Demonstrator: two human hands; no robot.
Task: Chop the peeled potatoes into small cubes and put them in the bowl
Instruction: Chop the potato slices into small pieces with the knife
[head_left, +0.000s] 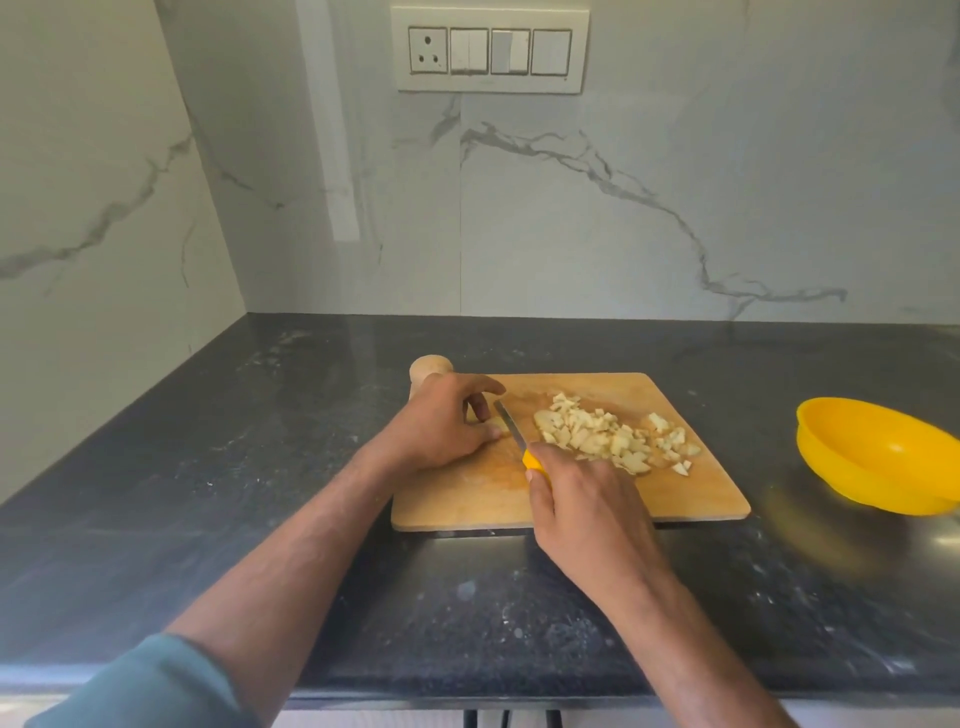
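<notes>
A wooden cutting board (691, 499) lies on the dark counter. On its right half sits a pile of several small potato cubes (608, 439). My left hand (447, 421) curls over a small potato piece (497, 427) at the board's left side, mostly hiding it. My right hand (582, 504) grips the yellow handle of a knife (511, 428), whose blade rests against that piece. The yellow bowl (878, 454) stands on the counter to the right of the board, and no cubes are visible in it.
A round wooden knob (430, 368), the board's handle, sticks out behind my left hand. The dark speckled counter (260, 441) meets marble walls at the back and left. A switch panel (491, 49) is on the back wall.
</notes>
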